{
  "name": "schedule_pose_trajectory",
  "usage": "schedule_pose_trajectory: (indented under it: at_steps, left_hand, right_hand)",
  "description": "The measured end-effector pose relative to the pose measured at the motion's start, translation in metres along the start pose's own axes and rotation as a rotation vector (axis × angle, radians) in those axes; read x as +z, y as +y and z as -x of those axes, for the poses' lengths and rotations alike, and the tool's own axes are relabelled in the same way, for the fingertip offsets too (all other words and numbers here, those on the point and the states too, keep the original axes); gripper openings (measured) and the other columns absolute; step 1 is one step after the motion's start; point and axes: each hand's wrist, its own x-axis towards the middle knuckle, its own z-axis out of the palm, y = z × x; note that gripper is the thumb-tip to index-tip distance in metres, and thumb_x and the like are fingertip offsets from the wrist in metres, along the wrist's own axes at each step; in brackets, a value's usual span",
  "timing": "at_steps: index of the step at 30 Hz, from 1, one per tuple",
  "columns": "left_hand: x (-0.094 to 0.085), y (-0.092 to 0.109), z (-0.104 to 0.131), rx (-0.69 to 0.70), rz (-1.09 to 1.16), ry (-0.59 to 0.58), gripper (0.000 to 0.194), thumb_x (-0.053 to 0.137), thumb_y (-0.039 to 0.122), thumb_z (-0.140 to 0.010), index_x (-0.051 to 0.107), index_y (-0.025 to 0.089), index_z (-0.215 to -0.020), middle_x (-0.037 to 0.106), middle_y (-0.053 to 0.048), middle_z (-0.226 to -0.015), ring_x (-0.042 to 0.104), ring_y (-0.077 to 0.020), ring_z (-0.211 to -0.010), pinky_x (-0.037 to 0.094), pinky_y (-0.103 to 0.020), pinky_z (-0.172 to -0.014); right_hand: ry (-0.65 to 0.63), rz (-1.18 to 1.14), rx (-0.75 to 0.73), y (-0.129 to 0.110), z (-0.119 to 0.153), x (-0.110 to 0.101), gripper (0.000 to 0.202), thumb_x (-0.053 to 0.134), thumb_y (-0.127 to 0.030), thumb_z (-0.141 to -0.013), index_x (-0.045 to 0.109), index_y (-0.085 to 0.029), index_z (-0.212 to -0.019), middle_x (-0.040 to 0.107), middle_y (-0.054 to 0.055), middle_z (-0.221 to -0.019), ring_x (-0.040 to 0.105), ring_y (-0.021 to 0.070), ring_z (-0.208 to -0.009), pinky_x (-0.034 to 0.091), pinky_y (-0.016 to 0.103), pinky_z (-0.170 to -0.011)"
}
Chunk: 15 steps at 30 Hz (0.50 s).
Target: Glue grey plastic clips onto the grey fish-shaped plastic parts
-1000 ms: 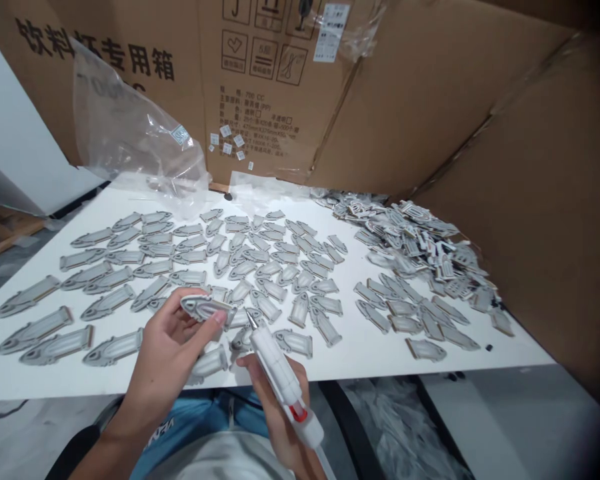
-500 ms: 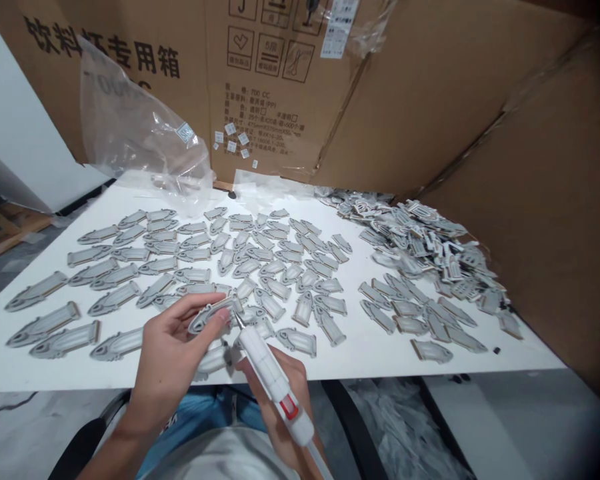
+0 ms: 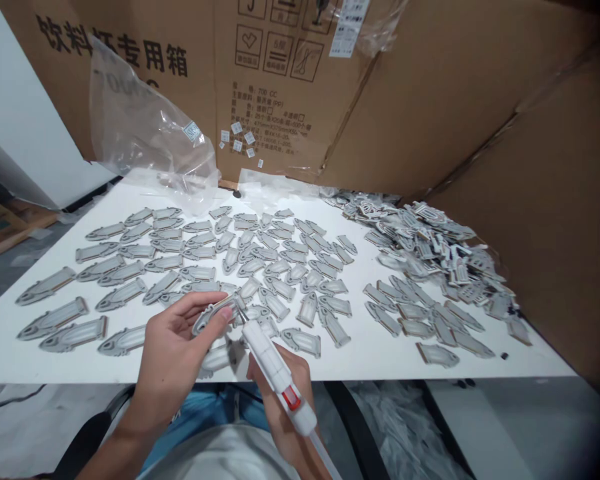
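Note:
Between the thumb and fingers of my left hand (image 3: 177, 340) is a flat grey boat-shaped piece (image 3: 215, 315), raised a little above the table near its front edge. My right hand (image 3: 287, 393) is closed around a white glue gun (image 3: 267, 353) with a red switch and a pale stick or cord at its back. Its thin metal tip meets or nearly meets the right end of the held piece; exact contact cannot be made out. Beneath and behind my hands lie many similar grey pieces (image 3: 307, 309) on the white table (image 3: 360, 353).
A heaped pile of grey pieces (image 3: 430, 233) rises at the right rear, with a looser group (image 3: 400, 310) in front. Large cardboard sheets (image 3: 290, 100) wall the back and right side. A clear plastic bag (image 3: 145, 133) hangs at the back left. Small white stickers (image 3: 237, 145) dot the cardboard.
The whole scene has shifted slightly right with the camera. The glue gun's tip has stayed at the held piece, and both hands keep their grips.

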Motion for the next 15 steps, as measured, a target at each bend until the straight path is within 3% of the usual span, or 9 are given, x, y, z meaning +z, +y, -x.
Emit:
schedule_pose_trajectory:
  at_steps: [7, 15]
  left_hand:
    - [0.0002, 0.0045, 0.0031, 0.018, -0.013, 0.025, 0.048, 0.097, 0.054, -0.08, 0.087, 0.018, -0.11, 0.086, -0.01, -0.107, 0.08, -0.0262, -0.101, 0.067, -0.035, -0.098]
    - [0.0034, 0.0074, 0.0038, 0.065, -0.021, 0.032, 0.041, 0.095, 0.05, -0.084, 0.087, 0.018, -0.108, 0.086, -0.01, -0.102, 0.082, -0.028, -0.101, 0.069, -0.037, -0.095]
  right_hand:
    - [0.008, 0.016, -0.012, 0.01, 0.0038, 0.0061, 0.032, 0.056, -0.024, -0.1, 0.042, -0.018, -0.073, 0.052, -0.001, -0.071, 0.046, 0.0118, -0.066, 0.026, 0.026, -0.063]
    - [-0.012, -0.015, 0.026, 0.0027, 0.003, 0.0024, 0.038, 0.054, -0.037, -0.109, 0.049, -0.02, -0.076, 0.058, 0.0, -0.072, 0.051, 0.0137, -0.067, 0.032, 0.027, -0.062]
